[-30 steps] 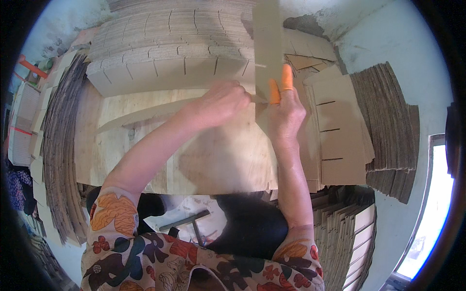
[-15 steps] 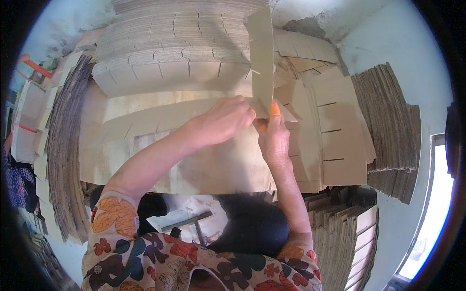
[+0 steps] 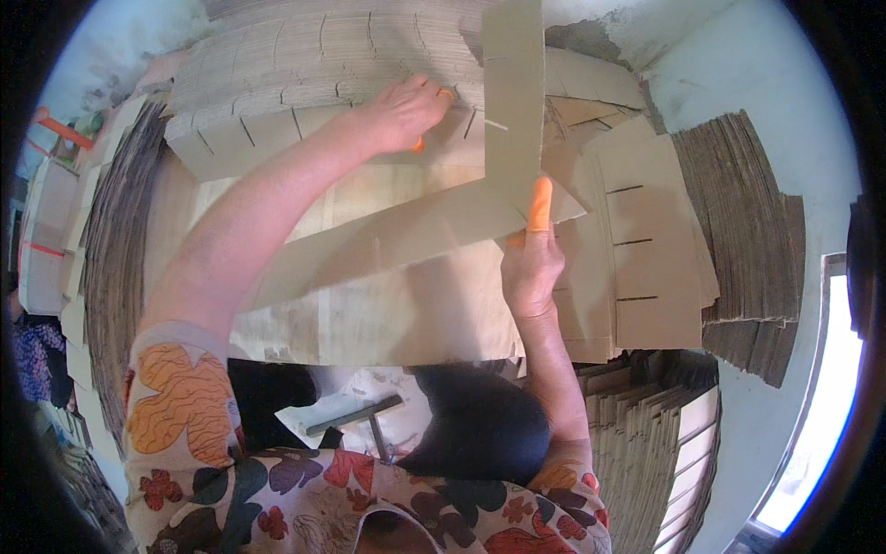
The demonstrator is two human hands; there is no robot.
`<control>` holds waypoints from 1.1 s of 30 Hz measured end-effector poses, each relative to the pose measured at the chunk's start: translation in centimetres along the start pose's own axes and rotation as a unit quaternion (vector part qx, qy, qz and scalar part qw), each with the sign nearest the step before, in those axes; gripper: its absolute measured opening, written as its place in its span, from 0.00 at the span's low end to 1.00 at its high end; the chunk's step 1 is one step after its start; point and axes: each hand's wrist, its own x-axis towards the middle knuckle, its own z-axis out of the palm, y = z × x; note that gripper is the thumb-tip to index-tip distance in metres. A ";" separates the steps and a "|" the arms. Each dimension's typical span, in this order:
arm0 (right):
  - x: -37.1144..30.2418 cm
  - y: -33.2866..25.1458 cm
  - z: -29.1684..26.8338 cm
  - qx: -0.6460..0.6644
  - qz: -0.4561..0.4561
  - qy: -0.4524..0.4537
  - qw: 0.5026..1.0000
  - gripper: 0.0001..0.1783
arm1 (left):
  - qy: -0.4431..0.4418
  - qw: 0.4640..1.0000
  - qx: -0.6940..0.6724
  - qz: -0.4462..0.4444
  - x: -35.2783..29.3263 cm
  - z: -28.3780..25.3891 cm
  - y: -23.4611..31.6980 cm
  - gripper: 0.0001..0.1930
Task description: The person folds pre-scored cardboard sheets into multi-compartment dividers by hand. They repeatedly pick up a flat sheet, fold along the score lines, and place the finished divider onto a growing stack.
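Observation:
My right hand (image 3: 533, 263), with an orange finger cot on its thumb, pinches two grey-brown cardboard strips where they meet. One strip (image 3: 514, 92) stands upright, pointing away from me; the other strip (image 3: 397, 231) slants down to the left over the worktable. My left hand (image 3: 406, 115) is at the front top edge of a big stack of slotted cardboard strips (image 3: 268, 129). Orange cots show on its fingers, and thumb and fingers are apart. Whether it touches the front strip is hard to tell.
Slotted cardboard sheets (image 3: 655, 240) lie at the right, beside a dark-edged stack (image 3: 738, 222). Another tall cardboard stack (image 3: 120, 268) lines the left side. More upright pieces (image 3: 646, 452) stand low at the right. The pale wooden worktable (image 3: 369, 323) spans the middle.
My left hand has left the joined strips and moved away to the far stack. The strips in my right hand have shifted slightly right, and the slanting one has dropped at its left end.

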 end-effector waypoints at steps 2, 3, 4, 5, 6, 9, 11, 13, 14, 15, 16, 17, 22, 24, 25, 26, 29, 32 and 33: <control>0.3 0.2 0.2 0.013 -0.037 0.052 0.998 0.45 | -0.052 0.998 -0.007 0.028 0.6 -1.8 -0.3 0.27; 0.4 0.3 0.4 0.019 -0.055 0.078 0.995 0.45 | -0.030 0.999 0.009 0.023 0.5 -1.7 -0.3 0.25; 0.3 0.1 0.5 0.026 -0.043 0.062 0.997 0.45 | -0.008 1.000 0.024 0.017 0.4 -1.2 -0.1 0.23; 0.0 0.0 0.5 0.028 -0.030 0.044 0.998 0.45 | 0.017 0.999 0.037 0.014 0.5 -0.5 0.1 0.21; -0.1 -0.1 0.4 0.029 -0.016 0.027 0.999 0.45 | 0.060 0.997 0.041 0.011 0.5 0.3 0.1 0.18; -0.2 -0.7 0.0 0.019 -0.020 0.023 0.999 0.44 | 0.156 0.987 0.029 -0.004 0.1 2.2 0.2 0.11; -0.3 -0.4 0.1 0.008 -0.023 0.032 0.999 0.45 | 0.178 0.984 0.002 -0.008 0.1 1.7 0.0 0.08; -0.5 0.0 0.3 0.018 -0.020 0.037 0.999 0.45 | 0.180 0.984 0.002 0.009 -0.2 1.4 0.3 0.05; -0.5 0.1 0.3 0.032 -0.015 0.036 0.999 0.45 | 0.181 0.983 0.004 0.017 -0.3 1.2 0.4 0.04; -0.5 0.1 0.3 0.032 -0.012 0.033 0.999 0.45 | 0.176 0.984 -0.004 0.019 -0.5 0.9 0.4 0.04; -0.5 0.0 0.2 0.032 -0.008 0.030 0.999 0.45 | 0.170 0.985 -0.013 0.020 -0.7 0.5 0.6 0.04; -0.4 -0.3 -0.1 0.018 -0.007 0.023 1.000 0.45 | 0.163 0.986 -0.023 0.022 -1.0 0.3 0.9 0.04; -1.1 -0.8 -0.8 0.010 0.009 -0.009 1.000 0.43 | 0.190 0.977 -0.057 0.083 -2.0 0.2 2.5 0.06; -1.7 -1.1 -1.2 0.000 0.024 -0.008 1.000 0.42 | 0.204 0.973 -0.064 0.086 -2.4 0.0 3.1 0.06; -1.8 -1.0 -1.3 0.003 0.007 -0.003 1.000 0.42 | 0.206 0.973 -0.067 0.086 -2.5 -0.2 3.3 0.06; -1.9 -0.9 -1.4 0.006 -0.010 0.002 1.000 0.42 | 0.208 0.972 -0.069 0.086 -2.7 -0.3 3.5 0.07; -2.3 -0.7 -2.1 0.011 -0.032 0.007 0.999 0.43 | 0.200 0.973 -0.067 0.092 -3.2 -0.8 4.2 0.08; -2.7 -1.5 -3.1 0.005 -0.022 -0.007 1.000 0.43 | 0.212 0.971 -0.069 0.086 -3.7 -1.1 4.8 0.08; -2.8 -1.8 -3.5 0.001 -0.016 -0.014 1.000 0.43 | 0.212 0.971 -0.071 0.085 -3.8 -1.2 5.0 0.08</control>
